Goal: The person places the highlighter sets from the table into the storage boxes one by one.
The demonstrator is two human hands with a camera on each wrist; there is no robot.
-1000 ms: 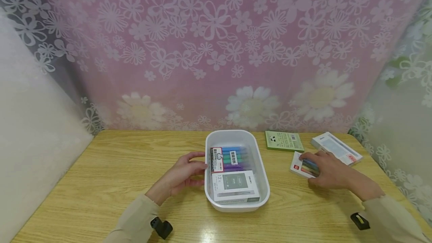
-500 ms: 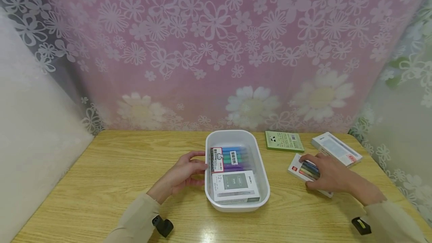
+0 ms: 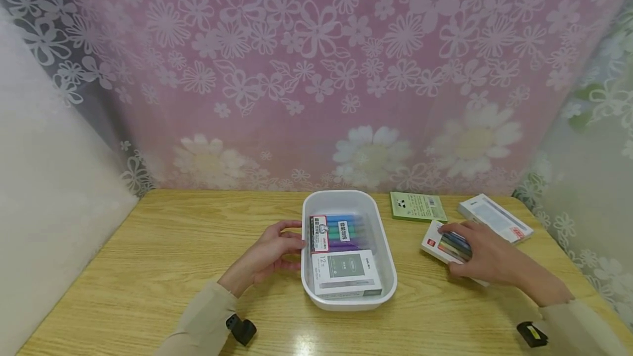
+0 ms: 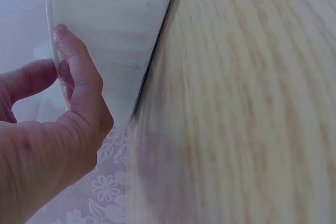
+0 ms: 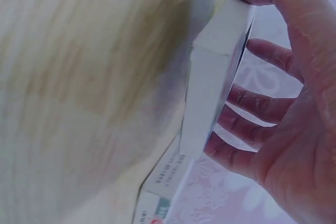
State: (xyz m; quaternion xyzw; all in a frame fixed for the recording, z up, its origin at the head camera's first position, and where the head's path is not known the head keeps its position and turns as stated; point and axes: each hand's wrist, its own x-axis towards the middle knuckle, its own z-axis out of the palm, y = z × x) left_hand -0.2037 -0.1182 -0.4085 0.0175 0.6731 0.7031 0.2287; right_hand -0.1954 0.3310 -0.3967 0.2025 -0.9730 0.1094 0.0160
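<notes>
- Fingers: those of the right hand [image 3: 482, 249] grip the windowed carton [image 3: 447, 249] by its edges; thumb and bent fingers of the left hand [image 3: 269, 254] hold the white tray [image 3: 348, 305] at its rim.
- Windowed carton: right of the tray, over the wooden table [image 3: 173, 246]; lift-off cannot be confirmed.
- Handling, judged: light, fairly stiff card, somewhat slick; the window is probably the weak panel. Recommended hold: the long side edges.
- Nearby: flat white pack [image 3: 494, 217] behind the right hand; green pack [image 3: 418, 207] farther back.
- In tray: marker pack [image 3: 338, 232], white box [image 3: 346, 273] nearest the person.
</notes>
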